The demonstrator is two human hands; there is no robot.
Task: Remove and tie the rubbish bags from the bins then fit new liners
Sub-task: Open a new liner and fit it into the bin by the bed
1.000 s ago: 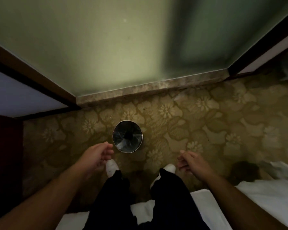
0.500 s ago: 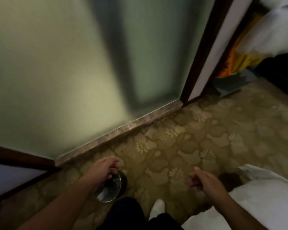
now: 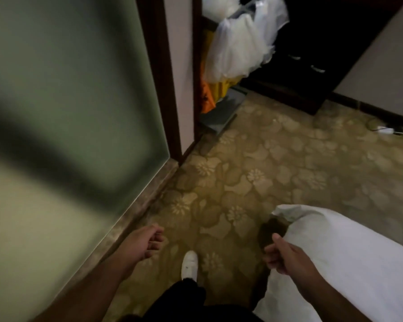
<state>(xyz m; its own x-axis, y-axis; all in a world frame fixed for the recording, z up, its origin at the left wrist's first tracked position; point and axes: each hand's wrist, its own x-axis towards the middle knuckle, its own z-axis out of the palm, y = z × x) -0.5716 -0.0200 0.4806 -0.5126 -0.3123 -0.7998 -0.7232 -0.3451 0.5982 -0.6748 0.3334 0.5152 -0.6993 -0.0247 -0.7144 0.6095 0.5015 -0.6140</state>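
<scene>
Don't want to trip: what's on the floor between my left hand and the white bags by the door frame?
Head view: only bare flowered carpet from the left hand to the grey base under the white bags.

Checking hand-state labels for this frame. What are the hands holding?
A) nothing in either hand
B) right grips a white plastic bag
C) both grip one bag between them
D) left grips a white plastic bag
A: the left hand and the right hand both hang loosely curled above the carpet, with nothing between their fingers.
</scene>
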